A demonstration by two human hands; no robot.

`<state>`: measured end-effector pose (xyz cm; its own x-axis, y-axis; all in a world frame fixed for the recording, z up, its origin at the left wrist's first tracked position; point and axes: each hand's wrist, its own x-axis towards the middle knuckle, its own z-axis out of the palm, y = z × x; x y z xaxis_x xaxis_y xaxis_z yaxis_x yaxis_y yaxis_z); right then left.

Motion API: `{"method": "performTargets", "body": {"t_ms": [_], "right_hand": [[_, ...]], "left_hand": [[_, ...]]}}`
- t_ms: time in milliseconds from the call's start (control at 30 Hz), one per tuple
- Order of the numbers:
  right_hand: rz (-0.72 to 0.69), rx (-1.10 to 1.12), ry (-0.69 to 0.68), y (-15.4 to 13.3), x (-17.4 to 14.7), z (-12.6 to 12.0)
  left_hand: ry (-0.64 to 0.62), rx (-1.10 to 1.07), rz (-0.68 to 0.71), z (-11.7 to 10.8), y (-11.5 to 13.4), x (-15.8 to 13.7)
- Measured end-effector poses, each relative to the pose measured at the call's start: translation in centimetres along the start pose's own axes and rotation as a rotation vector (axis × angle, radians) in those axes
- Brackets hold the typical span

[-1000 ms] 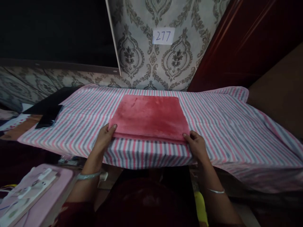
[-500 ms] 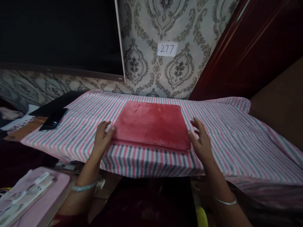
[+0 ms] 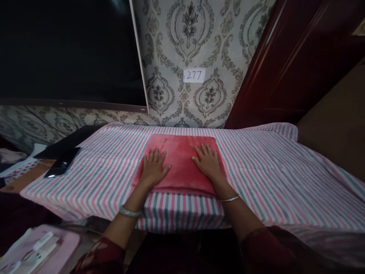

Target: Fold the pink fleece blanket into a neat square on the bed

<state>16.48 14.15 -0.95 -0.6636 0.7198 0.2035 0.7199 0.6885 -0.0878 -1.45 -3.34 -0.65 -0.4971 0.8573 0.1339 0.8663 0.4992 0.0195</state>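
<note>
A plush pinkish-red cloth (image 3: 179, 163), folded into a flat rectangle, lies in front of me on a striped tablecloth (image 3: 262, 171). My left hand (image 3: 154, 167) rests palm down on its left part, fingers spread. On the right part lies my right hand (image 3: 207, 161), also flat with the fingers apart. Neither hand grips anything. The layers of the fold show along the cloth's near edge.
A dark phone (image 3: 62, 163) lies at the table's left end, beside a black flat item (image 3: 70, 141). Behind stand a large screen (image 3: 68, 53) and a wall with a paper marked 277 (image 3: 194, 75). A pink case (image 3: 61, 247) sits low at the left.
Both hands have moved inward from the cloth's left and right edges and now lie flat on top of it. The camera view has tilted up slightly.
</note>
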Motion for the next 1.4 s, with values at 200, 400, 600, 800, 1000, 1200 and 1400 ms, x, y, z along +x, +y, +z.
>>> {"method": "performTargets", "body": {"t_ms": [200,400,600,800,1000,1200,1400], "right_hand": [[0.014,0.009,-0.042,-0.1,0.0,-0.3],[0.020,0.071,-0.115,-1.0,3.5,-4.0],[0.056,0.058,0.028,-3.0,8.1,-5.1],[0.066,0.008,0.038,-0.8,8.5,0.6],[0.064,0.019,0.066,-0.1,9.0,1.9],[0.070,0.030,0.051,-0.1,9.1,1.8],[0.073,0.010,0.087,-0.2,8.8,1.9]], "left_hand": [[-0.005,-0.026,-0.007,-0.4,-0.3,-0.2],[-0.119,-0.150,0.026,-3.2,0.2,2.6],[-0.131,-0.111,0.092,-4.3,2.5,10.6],[-0.021,-0.060,0.054,-0.2,1.2,12.8],[-0.002,-0.098,0.062,1.1,0.7,12.8],[-0.007,-0.107,0.055,1.2,0.8,13.0],[0.051,-0.098,0.042,0.8,1.2,12.3]]}}
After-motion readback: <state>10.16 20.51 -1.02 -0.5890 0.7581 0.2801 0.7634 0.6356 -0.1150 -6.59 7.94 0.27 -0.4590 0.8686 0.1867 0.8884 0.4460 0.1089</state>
